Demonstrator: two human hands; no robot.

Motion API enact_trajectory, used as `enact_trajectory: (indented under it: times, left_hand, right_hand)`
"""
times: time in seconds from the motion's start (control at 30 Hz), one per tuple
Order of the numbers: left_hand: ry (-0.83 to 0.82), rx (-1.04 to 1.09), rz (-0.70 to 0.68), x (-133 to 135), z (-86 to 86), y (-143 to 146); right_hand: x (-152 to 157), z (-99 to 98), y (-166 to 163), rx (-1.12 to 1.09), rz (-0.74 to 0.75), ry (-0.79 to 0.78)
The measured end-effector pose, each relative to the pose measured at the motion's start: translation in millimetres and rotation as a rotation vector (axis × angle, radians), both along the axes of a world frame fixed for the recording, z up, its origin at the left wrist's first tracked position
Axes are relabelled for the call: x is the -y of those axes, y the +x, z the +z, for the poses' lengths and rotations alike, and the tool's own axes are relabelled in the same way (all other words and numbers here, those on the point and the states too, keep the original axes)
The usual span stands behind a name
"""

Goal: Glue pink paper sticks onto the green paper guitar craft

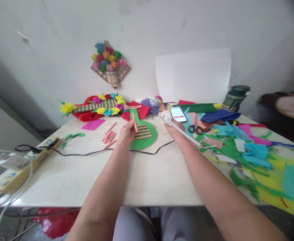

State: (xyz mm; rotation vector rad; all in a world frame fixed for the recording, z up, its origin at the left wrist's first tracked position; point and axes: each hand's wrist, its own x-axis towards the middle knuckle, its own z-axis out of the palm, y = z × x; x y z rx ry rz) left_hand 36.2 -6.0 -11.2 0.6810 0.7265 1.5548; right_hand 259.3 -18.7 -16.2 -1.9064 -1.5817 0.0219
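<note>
My left hand [127,132] pinches a short pink paper roll [135,122], held upright over the left side of a green guitar-shaped card [141,145]. Several pink rolls lie in rows across the card's round body, and more cross the top of its neck. My right hand [171,128] grips a white glue gun [165,117], its nozzle hard to make out, to the right of the card. A long white glue stick [187,135] juts from its back toward me. Left of the card lies a small pile of loose pink rolls [108,136].
A power strip [23,170] stands at the left edge; a black cord [84,154] crosses the table from it. A phone [179,114], scissors [196,128] and coloured paper scraps [256,152] lie at right. A flower-trimmed paper guitar [94,106] rests against the wall; a green bottle [234,98] stands back right.
</note>
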Motion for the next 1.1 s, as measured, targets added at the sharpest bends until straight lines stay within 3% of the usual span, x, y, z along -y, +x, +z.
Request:
enact_trajectory:
  times: [0.23, 0.4, 0.83, 1.1]
  left_hand:
    - [-0.004, -0.020, 0.002, 1, 0.5, 1]
    - [-0.027, 0.002, 0.003, 3, 3.2, 3]
    - [0.028, -0.034, -0.080, 8, 9.5, 2]
    - [0.020, -0.030, -0.086, 10, 10.9, 3]
  right_hand:
    - [-9, -9.1, 4, -0.628, 0.244, 0.082]
    - [-6, -10.3, -6, -0.883, 0.396, 0.076]
    - [11, -3.3, -27, -0.936, 0.677, -0.012]
    - [17, 2.7, -30, -0.975, 0.755, -0.023]
